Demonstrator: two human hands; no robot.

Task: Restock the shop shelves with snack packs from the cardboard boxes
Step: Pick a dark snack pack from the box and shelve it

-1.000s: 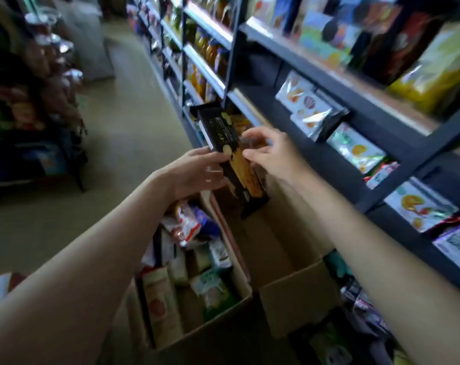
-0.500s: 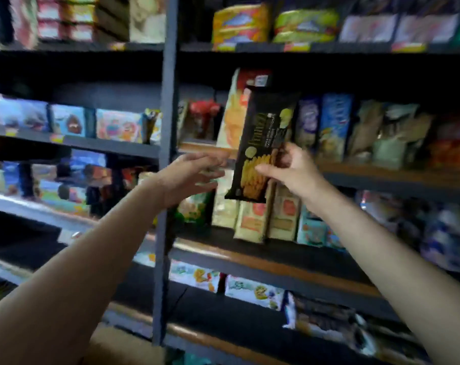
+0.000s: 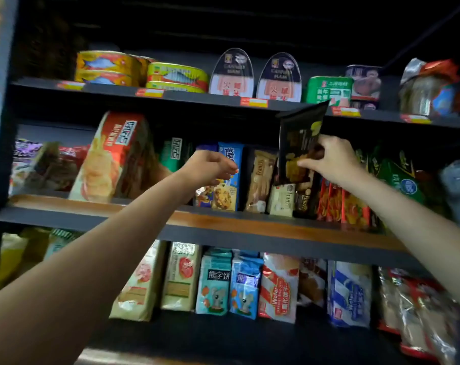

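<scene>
While our right hand (image 3: 331, 160) pinches the black pack (image 3: 298, 143) by its lower edge, the pack stands upright at 1 o'clock from centre, above the row on the middle shelf (image 3: 223, 229), its top corner overlapping the top shelf (image 3: 197, 97) edge. Our left hand (image 3: 210, 167) hangs at centre, fingers loosely curled, holding nothing, in front of a blue pack (image 3: 230, 177). Top shelf, 12 o'clock: fish tins (image 3: 141, 71). Bottom row, 6 o'clock: biscuit packs (image 3: 215, 281).
</scene>
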